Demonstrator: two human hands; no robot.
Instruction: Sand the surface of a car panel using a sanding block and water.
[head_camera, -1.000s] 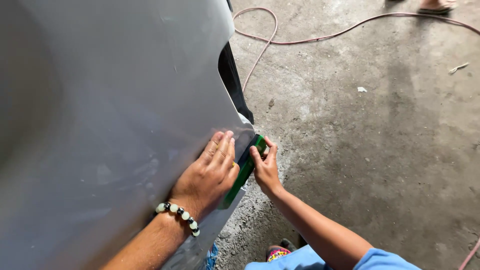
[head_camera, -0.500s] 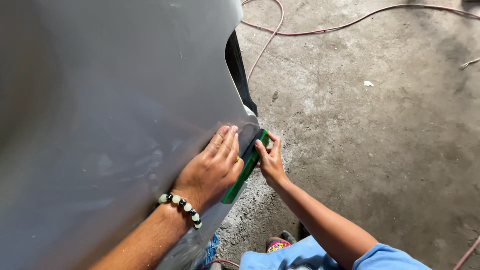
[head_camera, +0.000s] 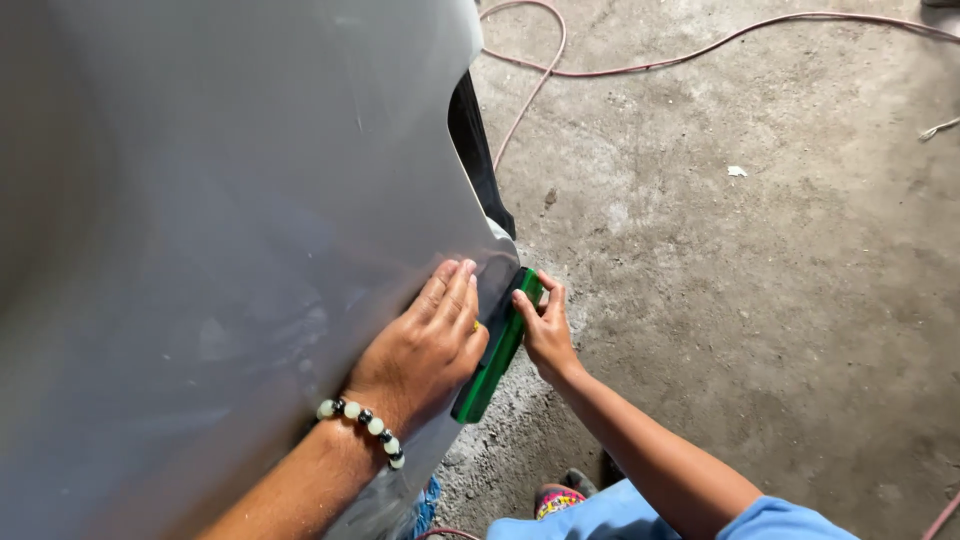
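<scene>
Left hand (head_camera: 425, 350) lies flat, fingers together, palm pressed on the grey panel (head_camera: 230, 230) near its lower right edge. Bead bracelet (head_camera: 362, 430) on that wrist. Right hand (head_camera: 545, 325) grips the upper end of a green block (head_camera: 495, 350), fingers wrapped on it. Block runs along the panel edge, tilted, squeezed between both hands, touching the left palm side. Black trim (head_camera: 480, 160) shows behind the panel edge above. Concrete floor (head_camera: 750, 300) to the right, pink hose (head_camera: 620, 65) looping across its top. Blue sleeve (head_camera: 780, 520) at the bottom.
</scene>
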